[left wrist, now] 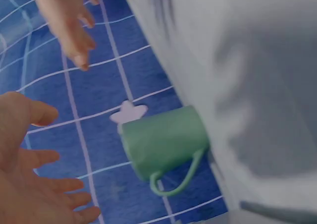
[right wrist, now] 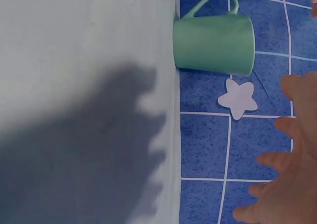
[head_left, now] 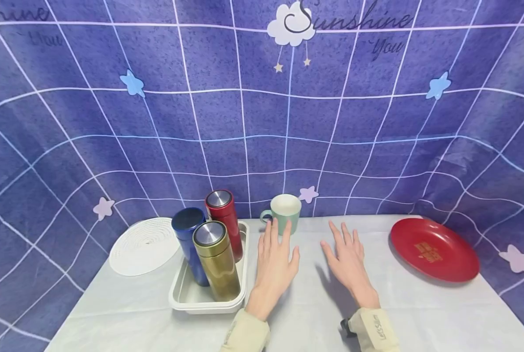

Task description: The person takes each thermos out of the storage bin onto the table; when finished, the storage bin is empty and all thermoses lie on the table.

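Both hands hover over the white table, fingers spread and nothing in them. My left hand [head_left: 274, 259] is just in front of a mint-green mug [head_left: 286, 213], and its fingertips overlap the mug in the head view. In the left wrist view the green mug [left wrist: 166, 140] stands apart from the fingers, its handle on the left-hand side of the table. My right hand [head_left: 346, 254] is held to the right of the mug, palm toward the table. The right wrist view also shows the mug [right wrist: 215, 44] with a gap between it and the fingers.
At left a white tray [head_left: 215, 308] carries a blue tumbler [head_left: 190, 244], a gold tumbler [head_left: 218, 266] and a red tumbler [head_left: 227, 220]. A white round woven mat [head_left: 143, 247] lies beyond it. On the right lies a red plate [head_left: 451, 254]. A blue gridded curtain [head_left: 262, 117] backs the table.
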Tool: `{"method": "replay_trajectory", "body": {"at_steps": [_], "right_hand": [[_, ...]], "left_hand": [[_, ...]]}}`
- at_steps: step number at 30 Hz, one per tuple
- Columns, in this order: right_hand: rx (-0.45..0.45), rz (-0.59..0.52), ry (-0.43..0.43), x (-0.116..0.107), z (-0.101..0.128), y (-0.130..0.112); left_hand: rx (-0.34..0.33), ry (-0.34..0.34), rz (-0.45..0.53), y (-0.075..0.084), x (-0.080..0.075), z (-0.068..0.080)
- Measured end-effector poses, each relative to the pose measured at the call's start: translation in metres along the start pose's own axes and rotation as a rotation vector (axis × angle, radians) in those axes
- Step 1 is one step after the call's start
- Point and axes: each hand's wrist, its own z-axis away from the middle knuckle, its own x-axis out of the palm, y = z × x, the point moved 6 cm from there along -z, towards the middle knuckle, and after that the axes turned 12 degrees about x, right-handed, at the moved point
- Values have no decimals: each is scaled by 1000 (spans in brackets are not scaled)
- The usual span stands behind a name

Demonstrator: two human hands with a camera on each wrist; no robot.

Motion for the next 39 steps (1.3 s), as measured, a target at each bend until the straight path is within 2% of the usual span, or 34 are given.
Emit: {"method": "replay_trajectory", "body": {"at_steps": [6, 13, 18, 21, 25, 27, 30, 35, 39], "right_hand": [[3, -20, -15, 1, 2, 0], [-7, -35, -14, 1, 3, -3], [-16, -45, -8, 0, 4, -6], [-16, -48, -11, 0, 4, -7], [-16, -57, -13, -2, 5, -9], [-20, -66, -7, -4, 5, -10], [-31, -79, 5, -7, 6, -12], [-50, -99, 17, -7, 6, -16], [-53, -103, 19, -7, 4, -16]], "left_hand": [[43, 128, 49, 8, -38, -7], [1, 176, 153, 7, -84, -11], [-2, 269, 279, 2, -121, -13], [32, 350, 330, 0, -144, -13], [95, 466, 340, -5, -171, -10], [107, 516, 352, -10, -184, -7], [85, 560, 366, -24, -200, 1], [-18, 586, 354, -62, -217, 19], [-126, 559, 375, -92, -220, 35]]}}
